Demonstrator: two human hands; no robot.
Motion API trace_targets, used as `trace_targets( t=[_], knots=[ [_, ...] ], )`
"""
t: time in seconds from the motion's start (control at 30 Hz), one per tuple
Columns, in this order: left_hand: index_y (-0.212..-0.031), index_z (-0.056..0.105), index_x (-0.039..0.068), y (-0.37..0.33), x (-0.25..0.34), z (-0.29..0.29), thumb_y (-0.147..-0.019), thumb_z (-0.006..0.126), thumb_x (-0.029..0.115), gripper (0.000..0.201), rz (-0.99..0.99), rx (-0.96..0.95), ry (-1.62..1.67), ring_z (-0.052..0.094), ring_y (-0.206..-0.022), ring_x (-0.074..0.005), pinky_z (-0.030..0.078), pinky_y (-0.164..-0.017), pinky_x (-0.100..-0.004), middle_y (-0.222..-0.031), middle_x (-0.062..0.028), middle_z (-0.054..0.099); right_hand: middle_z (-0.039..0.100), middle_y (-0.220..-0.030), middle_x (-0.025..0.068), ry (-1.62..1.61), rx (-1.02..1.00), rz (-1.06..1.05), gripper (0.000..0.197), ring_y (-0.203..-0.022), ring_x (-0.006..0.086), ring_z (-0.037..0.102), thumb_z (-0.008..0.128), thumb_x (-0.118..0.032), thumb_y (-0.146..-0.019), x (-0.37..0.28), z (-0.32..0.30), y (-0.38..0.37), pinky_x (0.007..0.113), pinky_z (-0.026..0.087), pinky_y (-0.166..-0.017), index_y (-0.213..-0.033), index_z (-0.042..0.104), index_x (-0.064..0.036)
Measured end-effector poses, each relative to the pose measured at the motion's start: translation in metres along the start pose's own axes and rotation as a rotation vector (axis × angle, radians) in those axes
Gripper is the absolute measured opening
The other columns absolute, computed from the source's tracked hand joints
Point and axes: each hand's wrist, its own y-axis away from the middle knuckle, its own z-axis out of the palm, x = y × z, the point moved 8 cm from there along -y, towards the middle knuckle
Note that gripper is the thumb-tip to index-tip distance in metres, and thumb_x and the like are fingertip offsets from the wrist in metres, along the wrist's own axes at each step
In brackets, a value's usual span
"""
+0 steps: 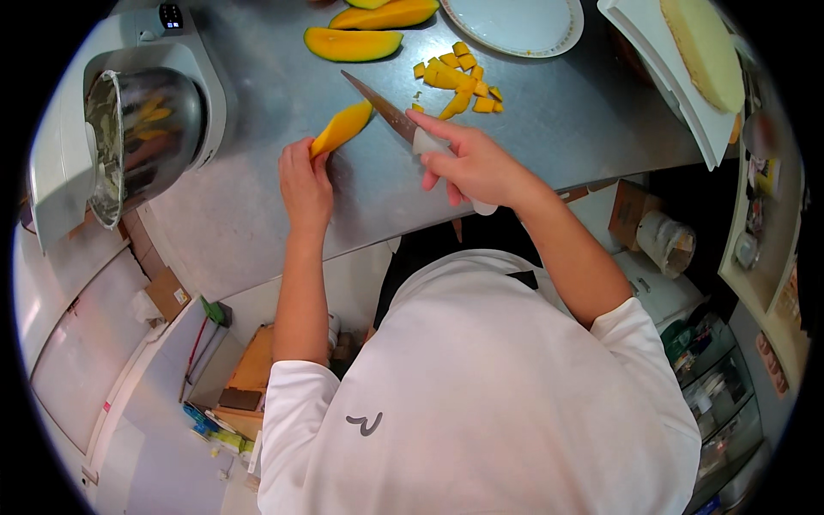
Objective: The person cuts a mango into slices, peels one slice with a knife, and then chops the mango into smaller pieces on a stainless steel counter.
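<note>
My left hand grips the near end of a yellow-orange mango slice just above the steel table. In my right hand is a kitchen knife with a white handle, its index finger stretched along the top of the handle. The blade points up and to the left, its middle close to the slice's far end; whether they touch I cannot tell. Beyond the knife lies a loose group of mango pieces, some of them small cubes. Larger mango pieces with green skin rest farther back.
A stand mixer with a shiny bowl stands at the left. At the back is a white plate with a patterned rim. On the right, a white board carries a pale round cake layer. The table's near edge runs before my body.
</note>
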Motion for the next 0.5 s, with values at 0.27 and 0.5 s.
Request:
trace_targets(
  t=[0.27, 0.5],
  knots=[
    [-0.111, 0.056, 0.002, 0.0, 0.003, 0.0, -0.091, 0.061, 0.006, 0.021, 0.016, 0.015, -0.005, 0.054, -0.098, -0.0374, 0.045, -0.086, -0.0434, -0.104, -0.0165, 0.058, 0.066, -0.081, 0.0064, 0.037, -0.026, 0.012, 0.069, -0.053, 0.0124, 0.056, 0.048, -0.015, -0.091, 0.001, 0.002, 0.003, 0.028, 0.05, -0.057, -0.157, 0.026, -0.02],
    [-0.112, 0.055, 0.002, -0.001, 0.003, 0.005, -0.092, 0.059, 0.006, 0.021, -0.004, 0.0, 0.025, 0.053, -0.098, -0.0378, 0.044, -0.086, -0.0439, -0.105, -0.0168, 0.057, 0.065, -0.081, 0.0056, 0.023, -0.034, 0.049, 0.066, -0.051, 0.0097, 0.053, 0.048, -0.012, -0.095, 0.009, 0.004, 0.009, 0.026, 0.048, -0.051, -0.156, 0.026, -0.0213]
  ],
)
